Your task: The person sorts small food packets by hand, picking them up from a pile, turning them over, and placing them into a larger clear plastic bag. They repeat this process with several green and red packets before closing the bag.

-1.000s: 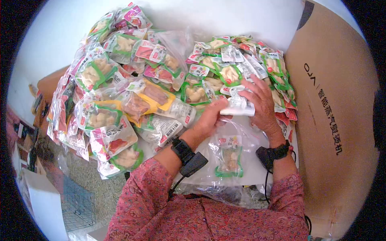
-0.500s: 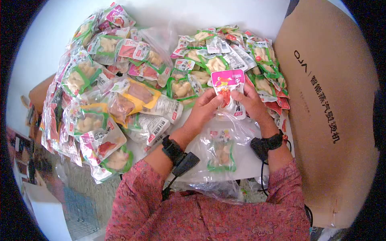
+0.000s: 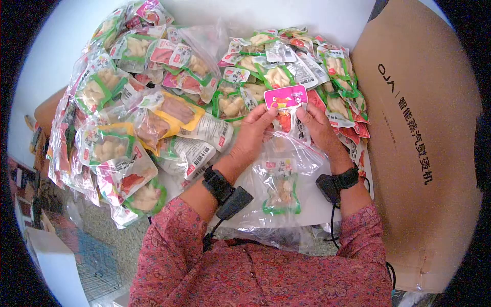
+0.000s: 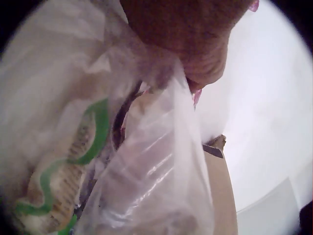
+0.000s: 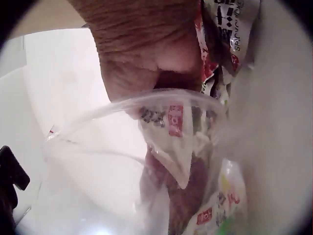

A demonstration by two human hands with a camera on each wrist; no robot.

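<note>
A small packet with a pink top (image 3: 285, 96) is held upright between both hands, at the mouth of a clear plastic bag (image 3: 245, 189). The left hand (image 3: 251, 134) pinches its left side, and the right hand (image 3: 322, 130) grips its right side. Inside the clear bag lies a green-edged packet (image 3: 281, 192). In the right wrist view the packet's white corner (image 5: 171, 147) shows through the film below the right hand (image 5: 146, 54). The left wrist view has the left hand (image 4: 181, 39) above the crumpled film (image 4: 156, 161).
Large heaps of packets stand at the left (image 3: 110, 148) and behind the hands at the right (image 3: 279, 77). A tall cardboard box (image 3: 409, 153) stands along the right side. Beyond the table's left edge is a blue wire crate (image 3: 97, 261) on the floor.
The hands first handled a white packet side, then turned the pink face into view. Since then the packet has come down slightly, its lower part now behind the bag's edge.
</note>
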